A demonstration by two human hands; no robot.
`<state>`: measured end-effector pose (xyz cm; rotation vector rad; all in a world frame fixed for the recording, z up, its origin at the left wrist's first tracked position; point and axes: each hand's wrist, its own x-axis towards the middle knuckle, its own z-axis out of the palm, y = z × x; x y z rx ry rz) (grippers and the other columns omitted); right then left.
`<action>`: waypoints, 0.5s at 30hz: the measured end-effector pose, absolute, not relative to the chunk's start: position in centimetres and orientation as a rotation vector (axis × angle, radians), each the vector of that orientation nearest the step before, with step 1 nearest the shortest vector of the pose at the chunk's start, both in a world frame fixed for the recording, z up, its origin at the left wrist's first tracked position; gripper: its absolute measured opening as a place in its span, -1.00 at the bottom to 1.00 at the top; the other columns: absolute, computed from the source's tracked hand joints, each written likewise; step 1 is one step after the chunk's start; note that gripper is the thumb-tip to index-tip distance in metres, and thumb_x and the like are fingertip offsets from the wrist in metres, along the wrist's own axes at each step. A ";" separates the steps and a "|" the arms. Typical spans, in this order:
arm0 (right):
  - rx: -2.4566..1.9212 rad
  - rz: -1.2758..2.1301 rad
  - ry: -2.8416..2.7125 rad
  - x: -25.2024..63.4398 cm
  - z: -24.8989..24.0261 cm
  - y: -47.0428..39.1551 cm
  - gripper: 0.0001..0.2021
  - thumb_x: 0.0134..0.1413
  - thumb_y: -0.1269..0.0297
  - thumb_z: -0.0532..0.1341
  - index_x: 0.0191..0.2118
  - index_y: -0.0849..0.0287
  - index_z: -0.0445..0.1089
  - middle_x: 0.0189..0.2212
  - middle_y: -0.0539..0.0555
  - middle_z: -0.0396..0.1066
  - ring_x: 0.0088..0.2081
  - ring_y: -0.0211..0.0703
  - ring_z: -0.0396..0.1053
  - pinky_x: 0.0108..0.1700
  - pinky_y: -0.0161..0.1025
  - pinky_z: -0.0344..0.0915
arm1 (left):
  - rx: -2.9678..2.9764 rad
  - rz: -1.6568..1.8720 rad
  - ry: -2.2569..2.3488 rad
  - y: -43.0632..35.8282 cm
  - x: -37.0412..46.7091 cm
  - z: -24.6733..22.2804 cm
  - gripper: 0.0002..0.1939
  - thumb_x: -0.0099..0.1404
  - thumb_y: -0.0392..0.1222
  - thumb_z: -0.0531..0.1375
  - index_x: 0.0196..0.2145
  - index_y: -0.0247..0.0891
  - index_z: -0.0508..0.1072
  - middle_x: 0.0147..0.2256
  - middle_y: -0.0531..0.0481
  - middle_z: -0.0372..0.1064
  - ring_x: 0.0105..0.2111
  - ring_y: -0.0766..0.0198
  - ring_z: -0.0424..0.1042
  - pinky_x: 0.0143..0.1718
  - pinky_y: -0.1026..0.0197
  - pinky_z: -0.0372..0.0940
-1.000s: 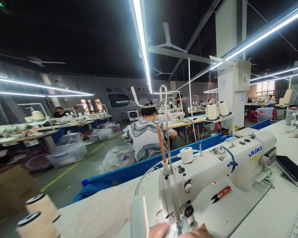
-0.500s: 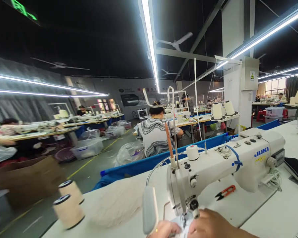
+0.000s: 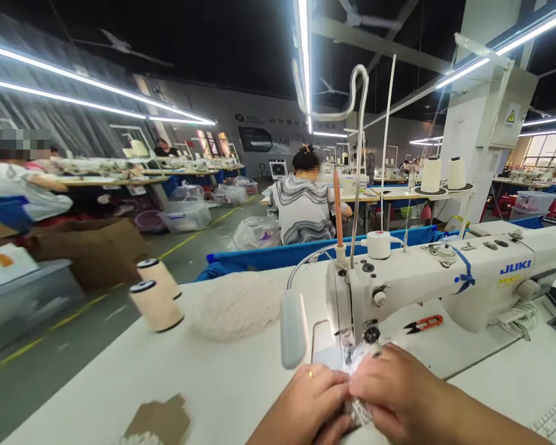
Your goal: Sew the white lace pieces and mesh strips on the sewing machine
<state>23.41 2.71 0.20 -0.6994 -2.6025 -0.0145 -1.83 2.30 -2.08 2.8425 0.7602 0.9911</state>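
Observation:
At the needle area of the white JUKI sewing machine [image 3: 408, 284], both of my hands are closed on a small white fabric piece [image 3: 359, 409]. My left hand [image 3: 312, 398], with a gold ring, pinches it from the left, just in front of the presser foot [image 3: 348, 353]. Close against it, my right hand [image 3: 393, 386] presses the same piece from the right, fingers bent. Much of the fabric is hidden under my fingers, and bright light washes out the part by the needle. A grey lamp head [image 3: 293, 330] hangs left of the needle.
Orange-handled thread snips [image 3: 424, 323] lie beneath the machine arm. Two cream thread cones [image 3: 160, 306] and a pale fabric heap [image 3: 238, 306] occupy the table's left side. A brown patch [image 3: 160, 420] lies nearer. Beyond the blue cloth trough [image 3: 259, 256] sits a co-worker [image 3: 301, 207].
The camera view has tilted down and turned slightly left, so more of my hands and the table shows. My hands stay at the needle with the white fabric.

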 end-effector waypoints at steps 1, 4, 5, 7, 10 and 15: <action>-0.673 0.017 -2.625 23.2 0.0 2.5 -0.87 0.16 0.45 0.20 -0.18 0.11 0.40 -0.23 0.01 0.53 -0.21 -0.11 0.38 -0.12 -0.17 0.24 | 2.804 0.971 0.783 2.1 -1.6 -1.6 -0.81 0.51 -0.25 0.09 -0.11 -0.15 0.51 -0.16 -0.10 0.57 -0.24 0.13 0.52 -0.22 0.11 0.40; -0.693 0.044 -2.659 23.3 -0.3 2.3 -0.88 0.18 0.47 0.20 -0.20 0.10 0.38 -0.15 0.02 0.56 -0.18 -0.10 0.38 -0.09 -0.14 0.20 | 2.739 0.927 0.834 1.6 -1.3 -0.3 -0.77 0.49 -0.34 0.09 -0.14 -0.16 0.54 -0.19 -0.08 0.56 -0.25 0.13 0.50 -0.20 0.10 0.37; -0.705 0.044 -2.669 23.5 -0.3 2.4 -0.88 0.18 0.47 0.21 -0.21 0.10 0.38 -0.14 0.02 0.56 -0.18 -0.10 0.37 -0.09 -0.13 0.19 | 2.728 0.917 0.846 1.5 -1.2 0.0 -0.76 0.49 -0.34 0.09 -0.13 -0.16 0.55 -0.21 -0.08 0.55 -0.26 0.13 0.49 -0.21 0.10 0.36; -0.724 0.046 -2.684 23.8 -0.2 2.4 -0.87 0.17 0.48 0.22 -0.20 0.10 0.39 -0.12 0.03 0.57 -0.18 -0.08 0.38 -0.10 -0.12 0.19 | 2.714 0.929 0.846 1.3 -1.2 0.5 -0.76 0.48 -0.35 0.09 -0.13 -0.17 0.57 -0.20 -0.09 0.54 -0.25 0.13 0.49 -0.23 0.11 0.35; -0.719 0.053 -2.693 24.1 0.1 2.4 -0.84 0.17 0.50 0.21 -0.18 0.11 0.39 -0.10 0.03 0.57 -0.16 -0.08 0.40 -0.10 -0.11 0.19 | 2.716 0.954 0.813 1.2 -1.1 0.6 -0.75 0.48 -0.37 0.09 -0.13 -0.19 0.56 -0.16 -0.09 0.56 -0.21 0.13 0.50 -0.20 0.10 0.35; -0.737 0.062 -2.686 24.0 0.3 2.0 -0.86 0.20 0.50 0.20 -0.21 0.09 0.36 -0.13 0.02 0.57 -0.21 -0.10 0.38 -0.11 -0.12 0.20 | 2.740 0.964 0.823 1.2 -0.9 -0.3 -0.75 0.48 -0.38 0.08 -0.13 -0.17 0.54 -0.25 -0.04 0.55 -0.29 0.14 0.46 -0.26 0.10 0.30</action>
